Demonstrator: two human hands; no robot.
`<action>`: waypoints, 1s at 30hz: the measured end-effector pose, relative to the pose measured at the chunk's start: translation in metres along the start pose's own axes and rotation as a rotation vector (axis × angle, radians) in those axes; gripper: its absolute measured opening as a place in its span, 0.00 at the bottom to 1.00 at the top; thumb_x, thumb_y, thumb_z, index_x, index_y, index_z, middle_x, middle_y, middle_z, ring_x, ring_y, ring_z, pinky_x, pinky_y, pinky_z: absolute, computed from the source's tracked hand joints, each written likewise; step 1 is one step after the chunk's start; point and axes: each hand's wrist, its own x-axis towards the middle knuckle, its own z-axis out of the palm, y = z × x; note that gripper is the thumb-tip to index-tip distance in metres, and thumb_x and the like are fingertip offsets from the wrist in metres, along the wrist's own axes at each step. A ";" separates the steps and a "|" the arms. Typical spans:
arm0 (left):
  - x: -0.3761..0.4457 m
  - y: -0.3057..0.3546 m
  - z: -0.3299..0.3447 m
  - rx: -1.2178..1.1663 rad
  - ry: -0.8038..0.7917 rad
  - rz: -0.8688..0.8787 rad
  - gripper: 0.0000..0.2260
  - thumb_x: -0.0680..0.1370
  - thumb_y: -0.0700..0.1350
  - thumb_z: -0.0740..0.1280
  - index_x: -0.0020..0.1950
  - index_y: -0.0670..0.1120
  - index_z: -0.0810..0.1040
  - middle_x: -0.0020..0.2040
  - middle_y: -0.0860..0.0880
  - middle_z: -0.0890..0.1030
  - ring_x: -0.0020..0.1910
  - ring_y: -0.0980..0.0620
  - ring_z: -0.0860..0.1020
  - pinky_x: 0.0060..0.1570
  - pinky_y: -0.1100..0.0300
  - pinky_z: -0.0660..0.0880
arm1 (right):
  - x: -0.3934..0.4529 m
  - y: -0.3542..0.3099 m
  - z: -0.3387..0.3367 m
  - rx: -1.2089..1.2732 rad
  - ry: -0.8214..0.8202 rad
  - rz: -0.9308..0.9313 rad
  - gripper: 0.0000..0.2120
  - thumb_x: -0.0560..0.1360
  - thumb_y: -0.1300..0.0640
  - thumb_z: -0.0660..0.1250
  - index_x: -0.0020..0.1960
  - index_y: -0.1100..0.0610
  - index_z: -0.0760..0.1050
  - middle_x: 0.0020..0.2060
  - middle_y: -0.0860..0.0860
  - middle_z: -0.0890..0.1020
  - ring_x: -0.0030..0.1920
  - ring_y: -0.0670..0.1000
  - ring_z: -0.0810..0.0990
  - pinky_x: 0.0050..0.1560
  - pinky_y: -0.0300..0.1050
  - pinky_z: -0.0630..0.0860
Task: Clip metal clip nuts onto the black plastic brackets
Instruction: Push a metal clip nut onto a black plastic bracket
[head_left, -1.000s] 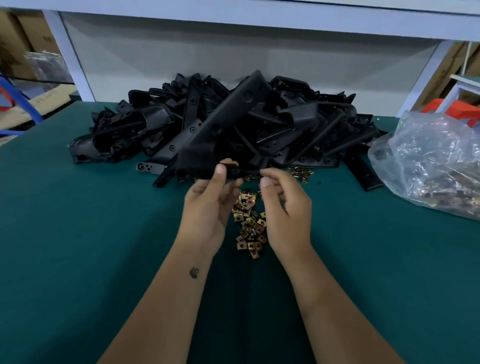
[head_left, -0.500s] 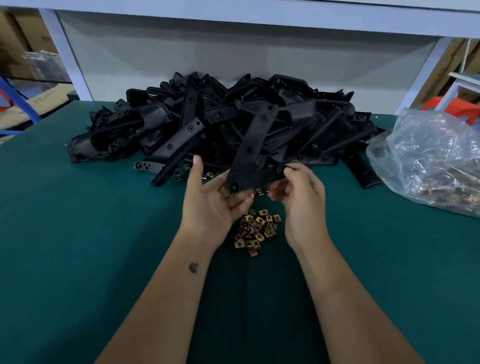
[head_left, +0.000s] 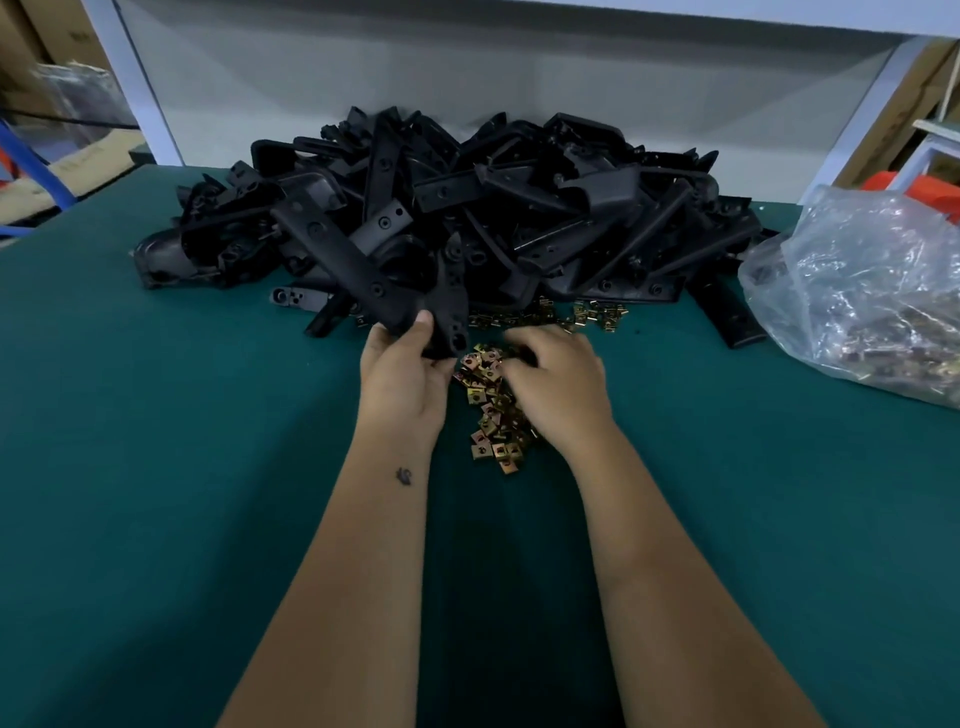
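My left hand (head_left: 402, 374) grips a long black plastic bracket (head_left: 363, 275) by its near end, thumb on top, and the bracket slants up and to the left. Just right of it, a small heap of brass-coloured metal clip nuts (head_left: 491, 415) lies on the green table (head_left: 156, 467). My right hand (head_left: 558, 384) rests palm down on the heap's far end with its fingers bent into the nuts. The fingertips are hidden, so I cannot tell whether they pinch a nut.
A big pile of black brackets (head_left: 519, 208) fills the back of the table against a grey wall. More clip nuts (head_left: 587, 314) are scattered at its foot. A clear plastic bag of nuts (head_left: 857, 301) sits at the right edge.
My right hand has let go of the bracket and dropped onto the clip nut heap. My left hand has swung the bracket over to the left.
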 end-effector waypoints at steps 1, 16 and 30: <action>0.000 -0.003 0.002 -0.002 -0.005 -0.004 0.06 0.83 0.33 0.60 0.52 0.42 0.75 0.54 0.44 0.82 0.50 0.49 0.83 0.50 0.53 0.82 | 0.001 -0.002 0.004 -0.080 -0.031 -0.050 0.18 0.76 0.50 0.61 0.66 0.46 0.76 0.61 0.42 0.75 0.64 0.49 0.64 0.58 0.45 0.58; -0.004 0.002 0.000 -0.034 -0.031 -0.129 0.09 0.82 0.32 0.59 0.50 0.42 0.76 0.48 0.44 0.83 0.48 0.48 0.82 0.38 0.58 0.81 | -0.003 -0.001 -0.008 0.377 0.093 0.079 0.09 0.74 0.63 0.65 0.45 0.50 0.80 0.41 0.42 0.80 0.40 0.37 0.77 0.36 0.25 0.69; -0.002 0.002 0.002 -0.067 -0.079 -0.145 0.07 0.80 0.32 0.63 0.54 0.41 0.74 0.46 0.46 0.82 0.49 0.49 0.82 0.40 0.60 0.81 | -0.005 0.002 -0.008 0.172 0.028 -0.017 0.09 0.75 0.61 0.68 0.42 0.47 0.78 0.38 0.39 0.78 0.42 0.39 0.77 0.47 0.34 0.75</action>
